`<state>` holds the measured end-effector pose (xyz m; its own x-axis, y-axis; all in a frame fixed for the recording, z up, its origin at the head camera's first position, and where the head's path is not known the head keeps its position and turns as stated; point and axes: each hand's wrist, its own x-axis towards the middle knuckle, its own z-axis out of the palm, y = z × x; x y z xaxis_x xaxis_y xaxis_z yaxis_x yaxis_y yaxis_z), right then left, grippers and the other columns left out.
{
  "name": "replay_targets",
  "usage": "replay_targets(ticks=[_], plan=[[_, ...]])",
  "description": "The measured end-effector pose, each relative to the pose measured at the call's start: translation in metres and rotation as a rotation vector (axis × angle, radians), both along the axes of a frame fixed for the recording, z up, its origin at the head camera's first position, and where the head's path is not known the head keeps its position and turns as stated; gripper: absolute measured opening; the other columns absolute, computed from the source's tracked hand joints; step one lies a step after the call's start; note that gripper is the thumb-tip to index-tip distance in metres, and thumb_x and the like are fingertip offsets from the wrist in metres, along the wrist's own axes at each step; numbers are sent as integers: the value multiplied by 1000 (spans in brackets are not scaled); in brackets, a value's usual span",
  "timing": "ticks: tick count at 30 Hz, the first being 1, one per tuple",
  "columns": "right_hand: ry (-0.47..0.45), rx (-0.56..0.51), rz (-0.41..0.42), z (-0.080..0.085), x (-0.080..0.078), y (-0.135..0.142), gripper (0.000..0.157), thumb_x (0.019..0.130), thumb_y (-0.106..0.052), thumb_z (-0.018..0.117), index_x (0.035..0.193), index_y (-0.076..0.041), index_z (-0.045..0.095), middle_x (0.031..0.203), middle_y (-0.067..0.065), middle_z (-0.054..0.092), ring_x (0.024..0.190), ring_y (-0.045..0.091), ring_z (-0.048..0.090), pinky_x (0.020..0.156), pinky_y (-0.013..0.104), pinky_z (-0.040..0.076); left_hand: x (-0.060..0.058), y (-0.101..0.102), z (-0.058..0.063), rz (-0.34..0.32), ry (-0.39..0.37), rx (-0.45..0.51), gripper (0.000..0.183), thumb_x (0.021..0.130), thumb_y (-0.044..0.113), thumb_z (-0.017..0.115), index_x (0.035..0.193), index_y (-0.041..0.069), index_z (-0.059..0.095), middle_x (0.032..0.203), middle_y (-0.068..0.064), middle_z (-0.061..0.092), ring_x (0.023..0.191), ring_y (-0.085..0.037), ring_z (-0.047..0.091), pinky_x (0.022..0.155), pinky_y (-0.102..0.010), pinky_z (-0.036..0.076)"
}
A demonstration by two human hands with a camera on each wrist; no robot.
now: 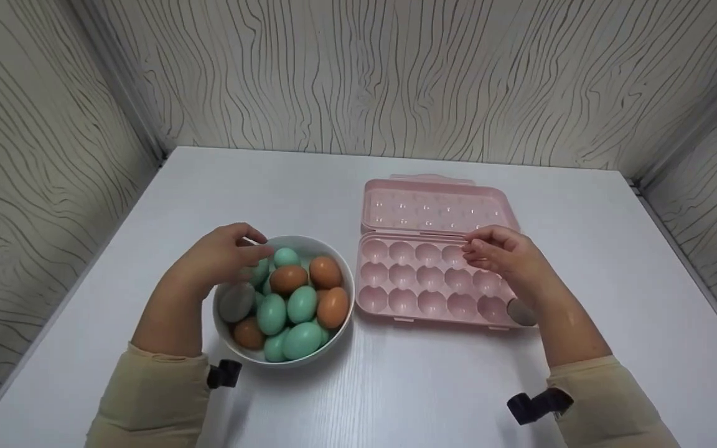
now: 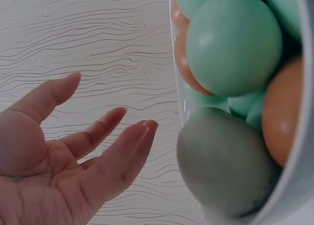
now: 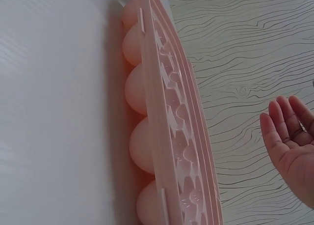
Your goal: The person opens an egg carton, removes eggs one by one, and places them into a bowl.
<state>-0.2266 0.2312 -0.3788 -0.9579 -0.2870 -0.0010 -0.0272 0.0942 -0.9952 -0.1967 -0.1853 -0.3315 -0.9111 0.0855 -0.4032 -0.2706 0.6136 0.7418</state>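
My left hand [image 1: 221, 258] hovers over the left rim of a white bowl [image 1: 351, 311], fingers loosely bent and nothing in them. Green eggs [image 1: 302, 340] and brown eggs [image 1: 332, 308] fill the bowl, along with a greyish egg [image 1: 236, 302] near the left hand. In the left wrist view that greyish egg [image 2: 223, 161] lies just beyond the fingertips. Above the right part of a pink egg carton [image 1: 389, 318], my right hand [image 1: 501, 252] holds nothing, its fingers relaxed. One greyish egg [image 1: 521, 312] sits in the carton's front right corner, partly hidden by the right forearm.
The carton's lid [image 1: 439, 205] lies folded back behind its cups. Bowl and carton stand side by side on a white table [image 1: 271, 186]. Wood-grain panels [image 1: 365, 74] rise at the back and both sides. Each sleeve carries a dark wrist mount [image 1: 224, 373].
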Motion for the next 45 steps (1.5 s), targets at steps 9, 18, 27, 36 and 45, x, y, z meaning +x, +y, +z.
replay_targets(ticks=[9, 18, 27, 36, 45], plan=[[26, 1, -11, 1, 0, 15, 17, 91, -14, 56, 103, -2, 57, 95, 7, 60, 89, 17, 62, 82, 30, 51, -5, 16, 6, 20, 39, 281, 39, 91, 34, 55, 119, 8, 48, 125, -12, 48, 116, -29, 49, 90, -37, 47], [81, 79, -52, -1, 3, 43, 21, 88, -11, 60, 107, -2, 57, 96, 3, 60, 88, 13, 62, 79, 24, 51, -7, 49, 4, 15, 84, 404, 31, 91, 27, 55, 117, 12, 50, 124, -6, 49, 117, -26, 49, 90, -37, 47], [141, 285, -93, -13, 12, 72, 31, 85, -14, 65, 111, -1, 56, 98, 1, 62, 89, 8, 59, 77, 15, 48, -5, 81, -4, 2, 92, 437, 23, 89, 28, 57, 110, 19, 57, 118, -2, 53, 109, -21, 52, 94, -43, 43], [130, 409, -91, -29, 23, 87, 41, 83, -17, 67, 117, 2, 52, 102, 5, 60, 90, 8, 60, 77, 15, 48, -5, 110, -15, -35, 57, 490, 23, 89, 23, 59, 111, 16, 57, 115, -4, 54, 108, -21, 54, 88, -36, 49], [140, 621, -34, -41, 31, 91, 48, 81, -24, 70, 120, -2, 54, 115, 15, 58, 104, 22, 57, 81, 13, 45, -1, 130, -25, -97, 35, 543, 23, 89, 20, 59, 111, 13, 56, 110, -7, 51, 104, -21, 54, 88, -35, 49]])
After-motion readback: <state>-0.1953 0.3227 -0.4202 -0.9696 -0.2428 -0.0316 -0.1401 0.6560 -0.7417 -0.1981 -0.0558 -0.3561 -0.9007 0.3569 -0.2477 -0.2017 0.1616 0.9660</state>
